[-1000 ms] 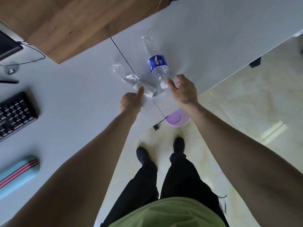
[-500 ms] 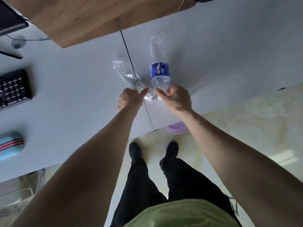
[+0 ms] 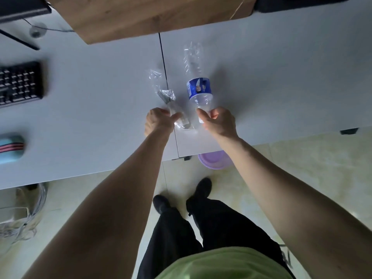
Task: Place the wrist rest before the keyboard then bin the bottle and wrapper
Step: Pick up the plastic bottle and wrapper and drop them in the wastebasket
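Both hands have closed in — my left hand (image 3: 159,122) pinches the clear wrapper (image 3: 177,119), my right hand (image 3: 219,121) pinches the bottle (image 3: 198,91) neck, on the white desk (image 3: 100,117). Thin pinches might slip before the purple bin (image 3: 213,161).

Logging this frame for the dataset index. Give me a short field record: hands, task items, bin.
left hand: pinching the near end of the clear plastic wrapper
right hand: gripping the cap end of the plastic bottle
bottle: lying on the white desk, blue label
wrist rest: near the keyboard, at the left edge
purple bin: on the floor, under the desk edge
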